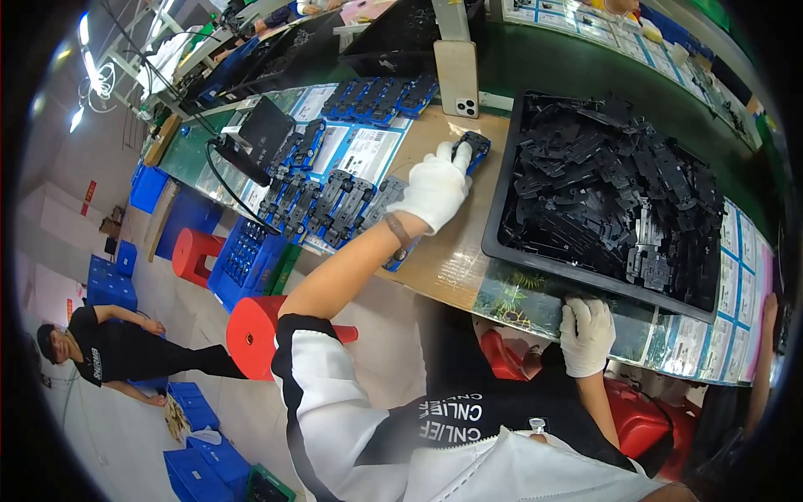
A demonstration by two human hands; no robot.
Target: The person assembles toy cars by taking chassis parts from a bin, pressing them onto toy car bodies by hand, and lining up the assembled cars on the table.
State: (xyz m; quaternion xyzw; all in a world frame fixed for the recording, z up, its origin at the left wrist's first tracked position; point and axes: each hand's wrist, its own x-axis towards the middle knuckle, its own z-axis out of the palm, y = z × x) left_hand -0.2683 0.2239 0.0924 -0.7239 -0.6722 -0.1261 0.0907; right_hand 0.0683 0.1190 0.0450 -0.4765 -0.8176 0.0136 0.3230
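My left hand [437, 186], in a white glove, reaches over the brown board on the table. Its fingers are closed on a blue-and-black toy car [477, 147] lying with its dark underside up. To the left are several similar toy cars [341, 205], also underside up, in rows. My right hand [587, 335], gloved in white too, is at the table's near edge, just below a black tray [495, 243]. Its fingers are curled, and whatever they hold, if anything, is hidden. Loose black plastic chassis parts [615, 180] fill the tray in a heap.
A phone [457, 79] stands upright against a post behind the board. Left of the cars is a black device on a cable [242, 159]. Red stools [255, 339] and a blue crate [242, 263] stand beside the table. Another person [125, 347] is at the left.
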